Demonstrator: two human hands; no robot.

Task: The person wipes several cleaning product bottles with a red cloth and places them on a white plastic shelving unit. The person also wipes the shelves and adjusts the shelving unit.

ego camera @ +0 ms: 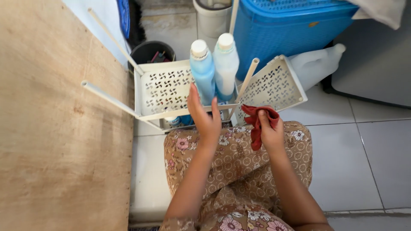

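While crouched over pale floor tiles (368,154), facing a white perforated plastic rack (167,87).

Left hand (204,117) raised flat, fingers spread wide and gripping nothing, touching or just short of the rack's front rim, directly below the tall blue plastic bottle (202,70); bottle upright, long axis vertical, just beyond the fingertips, a paler bottle (226,64) beside it. Right hand (269,128) farther off, grip closed around a crumpled red cloth (257,122), near the tilted loose shelf panel (274,83).
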